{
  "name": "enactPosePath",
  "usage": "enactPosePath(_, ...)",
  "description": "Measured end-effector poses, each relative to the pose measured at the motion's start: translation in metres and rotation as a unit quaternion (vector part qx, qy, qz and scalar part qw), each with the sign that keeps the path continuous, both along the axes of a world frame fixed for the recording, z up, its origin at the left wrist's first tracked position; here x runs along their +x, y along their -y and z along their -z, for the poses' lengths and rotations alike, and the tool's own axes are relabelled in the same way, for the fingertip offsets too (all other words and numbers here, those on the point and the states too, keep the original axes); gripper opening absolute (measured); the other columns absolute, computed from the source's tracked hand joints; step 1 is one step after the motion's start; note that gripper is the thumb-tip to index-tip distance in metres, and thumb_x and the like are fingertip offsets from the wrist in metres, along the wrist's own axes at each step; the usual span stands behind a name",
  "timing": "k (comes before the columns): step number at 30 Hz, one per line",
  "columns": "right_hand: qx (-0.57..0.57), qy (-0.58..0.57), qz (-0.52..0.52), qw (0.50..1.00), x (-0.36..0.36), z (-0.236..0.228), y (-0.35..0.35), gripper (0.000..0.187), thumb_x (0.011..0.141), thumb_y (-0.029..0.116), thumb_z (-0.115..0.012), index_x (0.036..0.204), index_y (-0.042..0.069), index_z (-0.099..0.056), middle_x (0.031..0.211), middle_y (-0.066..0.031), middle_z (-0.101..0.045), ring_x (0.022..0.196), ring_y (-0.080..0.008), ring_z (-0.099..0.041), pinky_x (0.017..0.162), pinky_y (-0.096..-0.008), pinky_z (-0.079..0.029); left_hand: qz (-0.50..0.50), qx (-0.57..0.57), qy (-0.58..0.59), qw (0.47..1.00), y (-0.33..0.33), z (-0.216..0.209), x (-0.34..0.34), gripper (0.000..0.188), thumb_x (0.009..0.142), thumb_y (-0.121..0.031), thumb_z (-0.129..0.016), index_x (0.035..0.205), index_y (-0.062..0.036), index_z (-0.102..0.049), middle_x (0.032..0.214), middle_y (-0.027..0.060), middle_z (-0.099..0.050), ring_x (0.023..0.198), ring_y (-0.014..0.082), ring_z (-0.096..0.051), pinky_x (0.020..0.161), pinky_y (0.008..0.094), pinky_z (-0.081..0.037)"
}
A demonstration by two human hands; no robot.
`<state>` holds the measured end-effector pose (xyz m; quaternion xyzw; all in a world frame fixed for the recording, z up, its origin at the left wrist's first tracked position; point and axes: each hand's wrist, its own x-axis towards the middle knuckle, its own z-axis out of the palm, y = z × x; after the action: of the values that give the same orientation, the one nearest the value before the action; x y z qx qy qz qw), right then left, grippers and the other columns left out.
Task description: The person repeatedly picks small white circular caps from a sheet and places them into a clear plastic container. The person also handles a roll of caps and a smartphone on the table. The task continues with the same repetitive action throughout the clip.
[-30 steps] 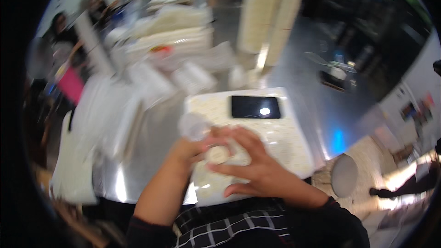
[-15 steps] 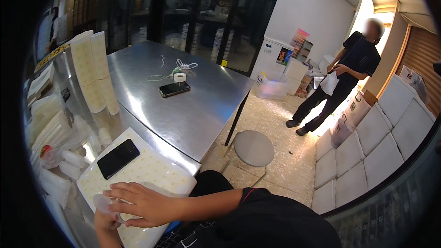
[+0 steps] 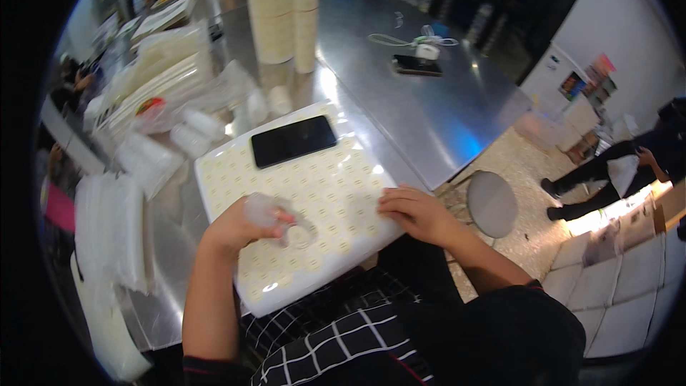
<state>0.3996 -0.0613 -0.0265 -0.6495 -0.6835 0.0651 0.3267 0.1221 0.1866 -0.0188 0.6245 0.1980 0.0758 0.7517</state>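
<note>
the sheet is white with rows of small yellow marks, and it lies on the shiny metal desk. the left hand is over the left part of the sheet, with its fingers curled round a clear cup. that is where the cup is: above the sheet, on its left side. a see-through round part with a pale spot shows by the fingertips. it is blurry, so i can't tell if it is the end of the cup or another thing.

the right hand is at the right edge of the sheet. its fingers are bent and touch the edge. i can't tell if they pinch anything.

a black phone lies flat on the far part of the sheet, a bit tilted. just past the far edge of the sheet is a small white roll. farther past it stand two tall rolls with the same kind of marks. to the left of the sheet are clear tubs and a big pile of clear plastic.

past the right side of the sheet is a second desk. it has a small phone, a white ring and a white cord. right of the sheet, on the floor, is a round grey stool. far to the right, a person in dark clothes holds a white bag.
</note>
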Motion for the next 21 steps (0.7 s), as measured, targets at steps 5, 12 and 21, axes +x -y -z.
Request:
enactPosePath(5, -0.114, -0.085, -0.038, 0.989, 0.009, -0.013, 0.013, 0.037, 0.079, 0.020, -0.077, 0.113, 0.010, -0.069, 0.124, -0.0066, -0.065, 0.129, -0.0259, -0.053, 0.115, -0.0466, -0.031, 0.135, 0.040, -0.034, 0.989, -0.003, -0.013, 0.003, 0.035, 0.066, -0.006, -0.086, 0.099, -0.0028, -0.074, 0.100, 0.0063, -0.072, 0.094, 0.0168, -0.066, 0.084, 0.0302, -0.051)
enactPosePath(12, -0.064, 0.032, -0.061, 0.996, -0.005, -0.007, 0.017, 0.046, 0.065, 0.025, -0.087, 0.107, 0.013, -0.071, 0.125, -0.0035, -0.064, 0.128, -0.0246, -0.053, 0.116, -0.0503, -0.027, 0.174, 0.063, -0.033, 0.982, -0.007, -0.010, 0.002, 0.035, 0.068, -0.007, -0.086, 0.101, -0.0023, -0.074, 0.101, 0.0072, -0.073, 0.094, 0.0166, -0.066, 0.085, 0.0302, -0.051)
enactPosePath(21, -0.025, -0.044, -0.043, 0.998, 0.017, 0.001, 0.022, 0.032, 0.070, 0.017, -0.082, 0.098, 0.008, -0.070, 0.108, -0.0048, -0.070, 0.116, -0.0242, -0.062, 0.110, -0.0462, -0.039, 0.190, 0.050, -0.037, 0.980, -0.014, -0.011, -0.002, 0.038, 0.067, -0.010, -0.087, 0.102, -0.0025, -0.074, 0.100, 0.0065, -0.073, 0.094, 0.0160, -0.065, 0.084, 0.0291, -0.051)
